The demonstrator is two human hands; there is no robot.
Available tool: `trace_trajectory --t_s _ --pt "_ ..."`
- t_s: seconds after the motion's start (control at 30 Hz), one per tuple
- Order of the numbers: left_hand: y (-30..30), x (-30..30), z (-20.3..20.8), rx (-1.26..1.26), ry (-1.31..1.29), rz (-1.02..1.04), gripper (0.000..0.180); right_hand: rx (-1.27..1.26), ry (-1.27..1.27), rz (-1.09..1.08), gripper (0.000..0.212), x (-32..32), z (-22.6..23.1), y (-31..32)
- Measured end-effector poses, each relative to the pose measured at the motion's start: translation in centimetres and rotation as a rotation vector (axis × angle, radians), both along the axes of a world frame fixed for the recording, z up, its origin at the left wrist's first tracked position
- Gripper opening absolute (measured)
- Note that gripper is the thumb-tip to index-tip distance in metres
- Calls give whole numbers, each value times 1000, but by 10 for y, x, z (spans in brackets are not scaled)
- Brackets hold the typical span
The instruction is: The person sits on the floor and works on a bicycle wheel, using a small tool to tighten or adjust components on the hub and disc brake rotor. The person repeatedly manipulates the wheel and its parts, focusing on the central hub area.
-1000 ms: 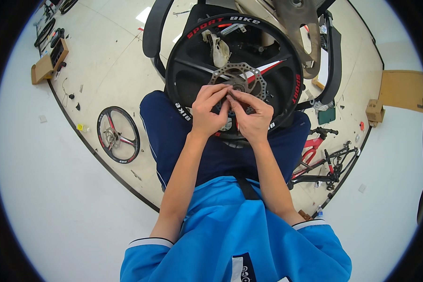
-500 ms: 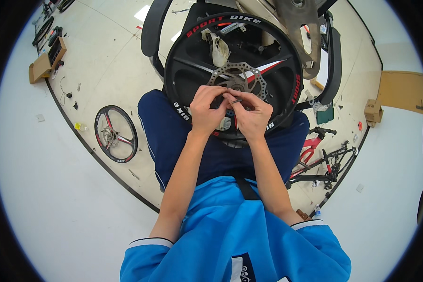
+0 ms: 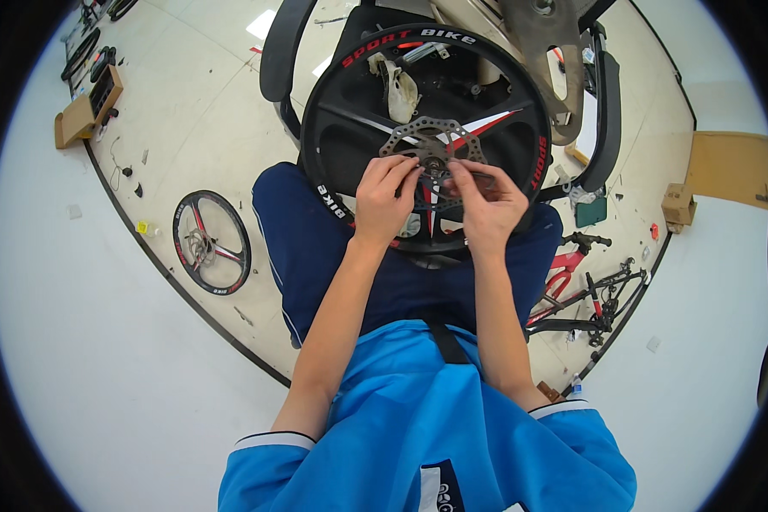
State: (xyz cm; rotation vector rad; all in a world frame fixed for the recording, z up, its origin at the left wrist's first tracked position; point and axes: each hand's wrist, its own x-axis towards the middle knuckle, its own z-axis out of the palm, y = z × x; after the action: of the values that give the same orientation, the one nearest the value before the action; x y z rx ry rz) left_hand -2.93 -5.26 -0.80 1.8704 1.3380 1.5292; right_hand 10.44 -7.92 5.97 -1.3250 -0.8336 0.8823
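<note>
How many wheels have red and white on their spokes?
2 visible: one wheel under the person's left hand and right hand, and another wheel on the floor at the left. The upper-left edge is too unclear to rule out more.

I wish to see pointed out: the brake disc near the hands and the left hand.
Brake disc (image 3: 435, 126), head view: upper perforated edge.
Left hand (image 3: 383, 201), head view: back of the hand.

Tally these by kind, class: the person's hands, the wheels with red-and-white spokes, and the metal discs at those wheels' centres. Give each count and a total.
Hands: 2 (left hand, right hand)
Wheels: 2 (nearer wheel, farther wheel)
Discs: 2 (nearer disc, farther disc)
Total: 6
</note>
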Motion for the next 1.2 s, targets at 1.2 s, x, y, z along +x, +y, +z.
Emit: trace_trajectory --t_s 1.2 --pt "-32 1 48 -279 37 18 18 -380 -712 204 27 96 -56 -11"
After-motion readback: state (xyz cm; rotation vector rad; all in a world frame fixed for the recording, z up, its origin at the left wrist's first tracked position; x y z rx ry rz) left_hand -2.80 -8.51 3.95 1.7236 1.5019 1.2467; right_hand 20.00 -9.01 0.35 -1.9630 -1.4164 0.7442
